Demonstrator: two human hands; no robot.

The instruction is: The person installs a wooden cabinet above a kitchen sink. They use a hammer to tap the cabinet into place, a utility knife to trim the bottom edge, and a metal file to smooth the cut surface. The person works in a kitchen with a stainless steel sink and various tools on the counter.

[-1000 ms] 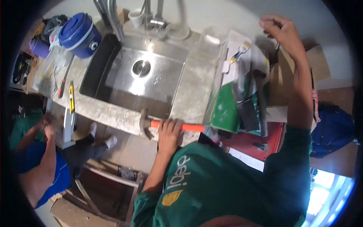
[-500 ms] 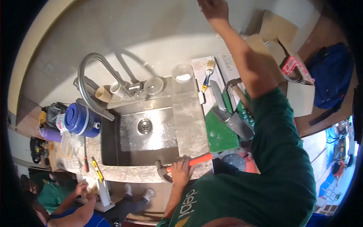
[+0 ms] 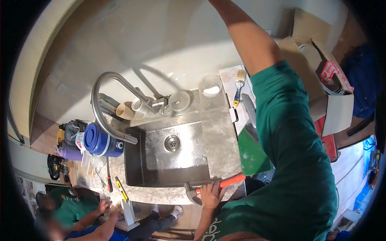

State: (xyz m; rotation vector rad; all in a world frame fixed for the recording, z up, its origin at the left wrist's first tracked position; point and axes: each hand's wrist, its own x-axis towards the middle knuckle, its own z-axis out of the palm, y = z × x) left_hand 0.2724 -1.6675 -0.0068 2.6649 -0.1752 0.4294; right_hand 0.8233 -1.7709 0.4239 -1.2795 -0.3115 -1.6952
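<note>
At the sink's near edge, my left hand [image 3: 211, 195] has its fingers wrapped over an orange-handled claw hammer [image 3: 232, 180]. The hammer lies along the worktop's front edge, its dark head left of the hand. My right arm [image 3: 251, 44] reaches up across the right side toward the wall; the right hand is beyond the top edge, out of sight. Partly under that arm are a paintbrush [image 3: 238, 89] with a blue and yellow handle, a grey-handled tool [image 3: 249, 110] and a green board [image 3: 251, 156].
The steel sink [image 3: 177, 158] has a tall curved faucet [image 3: 95, 98]. On its left stand a blue jug [image 3: 96, 138], a screwdriver [image 3: 109, 176] and a yellow utility knife [image 3: 122, 189]. A plastic tub [image 3: 211, 91] and cardboard box [image 3: 337, 114] are rightward. Co-workers [image 3: 80, 209] are at lower left.
My right hand has gone out past the top edge as the arm reached further up. The view has shifted, so the sink sits further right. My left hand stays on the hammer.
</note>
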